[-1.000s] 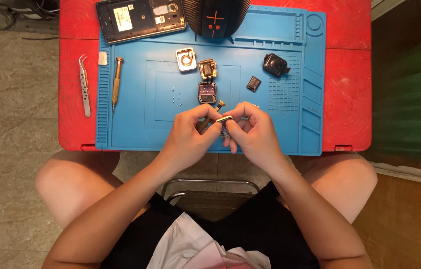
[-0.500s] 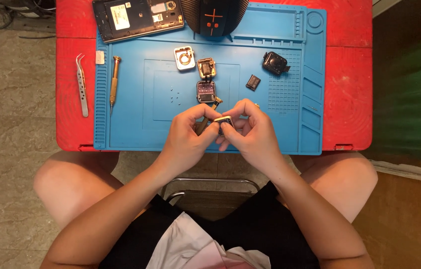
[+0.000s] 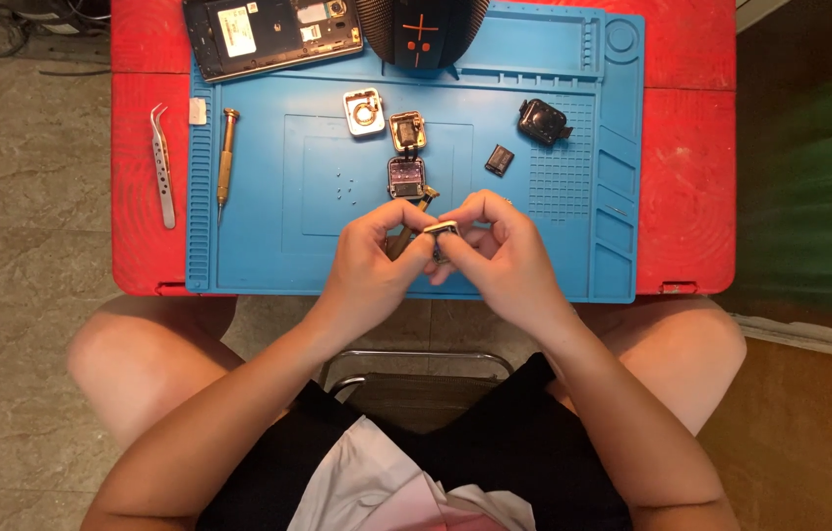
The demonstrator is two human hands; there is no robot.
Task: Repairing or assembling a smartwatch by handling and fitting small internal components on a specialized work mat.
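Over the near edge of the blue work mat (image 3: pixel 278 256), both hands meet at centre: left hand (image 3: pixel 372 258) and right hand (image 3: pixel 500 258) pinch a small silver part (image 3: pixel 441 229) between thumbs and fingertips, fingers closed tight on it from both sides. Part is too small to identify; it sits just above the mat, whether it touches I can't tell. At 12 o'clock from the hands, just beside the fingertips: small dark square housing (image 3: pixel 405 177), then a gold-rimmed square piece (image 3: pixel 407 130) above it, and a white square frame with round opening (image 3: pixel 364 111) at 11. A brass-coloured tool tip (image 3: pixel 424 202) pokes out near the left thumb. At 1 o'clock: small black chip-like block (image 3: pixel 500 159); further out, a black rounded module (image 3: pixel 542 122). At 10 o'clock, well apart: screwdriver with brass handle (image 3: pixel 225 157) on the mat's left edge, tweezers (image 3: pixel 162 165) on the red table (image 3: pixel 686 147). Far edge, 11 o'clock: opened phone (image 3: pixel 268 34); 12 o'clock: dark round speaker-like object with orange cross (image 3: pixel 421 29).
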